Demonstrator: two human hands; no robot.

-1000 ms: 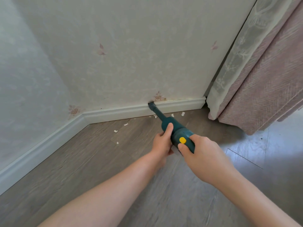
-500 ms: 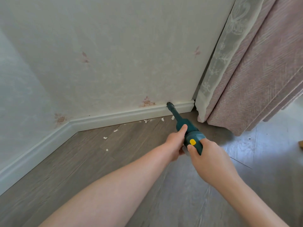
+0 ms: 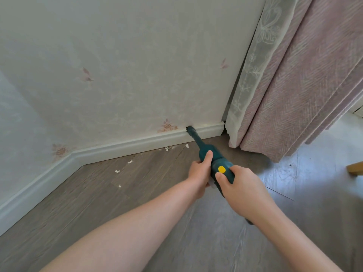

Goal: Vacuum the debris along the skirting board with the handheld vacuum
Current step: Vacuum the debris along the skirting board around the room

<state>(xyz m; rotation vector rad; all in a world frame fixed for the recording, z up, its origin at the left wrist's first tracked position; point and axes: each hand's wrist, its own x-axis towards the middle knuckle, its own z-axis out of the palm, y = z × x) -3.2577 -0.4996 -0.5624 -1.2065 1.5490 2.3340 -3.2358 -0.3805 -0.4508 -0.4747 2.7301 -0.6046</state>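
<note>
A dark green handheld vacuum (image 3: 208, 152) with a yellow button points away from me, its narrow nozzle tip at the top edge of the white skirting board (image 3: 137, 144). My right hand (image 3: 241, 189) grips the vacuum's rear handle, thumb just below the button. My left hand (image 3: 200, 173) holds the body further forward, thumb lying along its top. Small white debris (image 3: 167, 148) lies on the wood floor along the skirting, with more bits scattered to the left.
A pink curtain (image 3: 294, 95) with a white lace edge hangs to the floor just right of the nozzle. The walls meet in a corner at the left. A wooden furniture foot (image 3: 354, 168) shows at the right edge.
The nozzle tip has travelled right along the skirting board towards the curtain, both hands moving with it. Two white bits that lay right of the nozzle no longer show there.
</note>
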